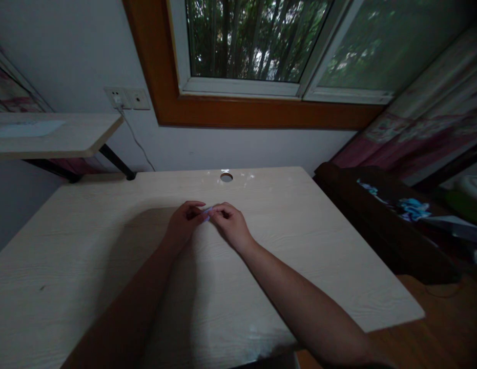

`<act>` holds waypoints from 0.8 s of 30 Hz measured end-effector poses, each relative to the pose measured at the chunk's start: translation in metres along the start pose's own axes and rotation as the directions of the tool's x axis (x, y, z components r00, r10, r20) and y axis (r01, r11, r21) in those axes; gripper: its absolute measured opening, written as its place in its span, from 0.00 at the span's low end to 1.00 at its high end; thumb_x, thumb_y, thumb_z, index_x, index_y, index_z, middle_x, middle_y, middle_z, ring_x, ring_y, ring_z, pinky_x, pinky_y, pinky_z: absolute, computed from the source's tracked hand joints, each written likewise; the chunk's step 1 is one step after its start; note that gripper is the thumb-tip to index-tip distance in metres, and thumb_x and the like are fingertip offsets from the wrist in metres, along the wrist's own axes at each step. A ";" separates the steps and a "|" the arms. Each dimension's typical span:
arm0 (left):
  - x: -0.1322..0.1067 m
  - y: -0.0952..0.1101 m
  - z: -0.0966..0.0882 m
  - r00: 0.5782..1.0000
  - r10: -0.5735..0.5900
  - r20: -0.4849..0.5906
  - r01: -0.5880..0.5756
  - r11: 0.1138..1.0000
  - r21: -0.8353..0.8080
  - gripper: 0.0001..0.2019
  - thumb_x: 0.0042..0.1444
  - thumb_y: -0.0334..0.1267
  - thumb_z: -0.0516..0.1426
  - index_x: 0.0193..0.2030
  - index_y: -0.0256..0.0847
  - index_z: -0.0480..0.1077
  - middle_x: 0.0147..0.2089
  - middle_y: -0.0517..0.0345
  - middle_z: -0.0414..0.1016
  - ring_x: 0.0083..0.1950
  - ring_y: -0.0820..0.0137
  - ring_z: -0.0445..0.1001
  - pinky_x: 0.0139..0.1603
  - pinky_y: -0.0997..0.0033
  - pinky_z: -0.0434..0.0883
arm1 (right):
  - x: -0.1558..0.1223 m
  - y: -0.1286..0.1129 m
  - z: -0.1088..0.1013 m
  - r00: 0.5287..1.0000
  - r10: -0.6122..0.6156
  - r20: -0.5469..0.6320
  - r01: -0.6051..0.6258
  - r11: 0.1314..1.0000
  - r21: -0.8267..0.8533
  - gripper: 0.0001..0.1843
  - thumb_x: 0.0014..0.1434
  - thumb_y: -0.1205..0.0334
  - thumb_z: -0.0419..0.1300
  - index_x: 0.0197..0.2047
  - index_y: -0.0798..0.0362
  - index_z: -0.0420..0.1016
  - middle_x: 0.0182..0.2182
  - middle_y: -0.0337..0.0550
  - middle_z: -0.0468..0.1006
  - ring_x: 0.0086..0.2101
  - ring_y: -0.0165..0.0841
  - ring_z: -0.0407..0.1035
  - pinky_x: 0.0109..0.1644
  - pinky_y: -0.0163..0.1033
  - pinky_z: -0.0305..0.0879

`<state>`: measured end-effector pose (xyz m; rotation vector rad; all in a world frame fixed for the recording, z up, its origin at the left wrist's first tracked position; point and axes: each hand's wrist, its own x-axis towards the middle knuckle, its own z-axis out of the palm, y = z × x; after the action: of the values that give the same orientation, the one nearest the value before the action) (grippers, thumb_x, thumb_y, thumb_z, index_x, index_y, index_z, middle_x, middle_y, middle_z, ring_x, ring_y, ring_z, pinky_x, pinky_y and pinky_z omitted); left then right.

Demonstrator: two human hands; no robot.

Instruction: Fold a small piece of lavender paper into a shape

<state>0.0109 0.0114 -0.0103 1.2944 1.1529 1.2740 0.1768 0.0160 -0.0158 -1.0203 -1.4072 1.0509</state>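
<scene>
Over the far middle of a pale wood-grain desk [261, 287], my two hands meet fingertip to fingertip. Between them is a small, thin lilac-blue piece [208, 211], mostly covered by fingers, so its kind does not show. My left hand [183, 221] pinches its left side between thumb and fingers. The thumb and forefinger of my right hand [231, 221] close on its right side. Both forearms reach in from the near edge, and the left one lies in shadow.
A round cable hole [226, 177] is cut near the desk's back edge. At left stands a raised shelf [69, 138] on black legs, with a cord [136, 138] running up to a wall socket [126, 98]. Dark furniture holding cloth [413, 209] stands beyond the right edge.
</scene>
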 end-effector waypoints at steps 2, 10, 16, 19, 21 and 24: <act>0.000 0.001 0.000 1.000 -0.008 -0.004 0.008 1.000 -0.020 0.19 0.45 0.44 0.68 0.44 0.42 0.74 0.30 0.62 0.74 0.32 0.72 0.72 0.34 0.72 0.67 | 0.000 0.002 0.000 1.000 0.000 0.004 0.000 1.000 0.006 0.08 0.54 0.54 0.67 0.33 0.48 0.81 0.31 0.39 0.75 0.31 0.32 0.69 0.37 0.38 0.65; 0.000 0.002 -0.001 0.997 -0.020 -0.068 0.018 0.999 -0.033 0.19 0.45 0.44 0.68 0.43 0.41 0.74 0.31 0.61 0.75 0.32 0.72 0.73 0.35 0.72 0.68 | 0.000 0.004 0.001 0.998 0.062 0.012 -0.063 0.997 0.044 0.08 0.55 0.55 0.65 0.34 0.50 0.79 0.32 0.40 0.77 0.33 0.33 0.70 0.39 0.38 0.66; 0.000 0.003 0.000 0.998 -0.029 -0.059 0.031 0.999 0.027 0.20 0.45 0.47 0.68 0.42 0.41 0.74 0.30 0.61 0.75 0.32 0.71 0.73 0.34 0.72 0.68 | 0.000 0.002 0.001 0.999 0.041 -0.001 -0.041 0.999 0.032 0.10 0.57 0.52 0.64 0.35 0.50 0.79 0.32 0.40 0.77 0.33 0.33 0.69 0.39 0.37 0.66; 0.000 0.003 0.001 0.999 -0.040 -0.035 0.042 0.998 0.052 0.19 0.45 0.46 0.68 0.41 0.41 0.73 0.30 0.61 0.76 0.32 0.71 0.74 0.34 0.72 0.69 | 0.000 0.003 0.000 0.999 0.048 0.001 -0.048 0.997 0.054 0.11 0.58 0.51 0.63 0.37 0.50 0.79 0.31 0.40 0.76 0.33 0.33 0.69 0.39 0.37 0.65; 0.000 0.003 0.001 0.999 -0.034 -0.022 0.036 0.997 0.074 0.18 0.45 0.46 0.68 0.41 0.41 0.73 0.31 0.61 0.77 0.33 0.70 0.75 0.35 0.72 0.69 | 0.000 0.004 0.000 0.999 0.042 -0.002 -0.042 0.998 0.039 0.11 0.58 0.52 0.64 0.36 0.50 0.79 0.32 0.40 0.76 0.33 0.33 0.69 0.39 0.38 0.65; 0.000 0.001 0.001 1.000 -0.024 -0.010 0.025 0.996 0.090 0.18 0.46 0.47 0.68 0.41 0.41 0.72 0.31 0.61 0.77 0.34 0.70 0.75 0.37 0.71 0.70 | 0.000 0.004 -0.001 1.000 0.024 -0.016 -0.023 1.000 0.016 0.09 0.58 0.54 0.63 0.35 0.50 0.80 0.32 0.40 0.76 0.33 0.33 0.69 0.40 0.37 0.64</act>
<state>0.0115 0.0113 -0.0095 1.3376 1.2410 1.2226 0.1778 0.0169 -0.0195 -1.0341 -1.3744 1.0669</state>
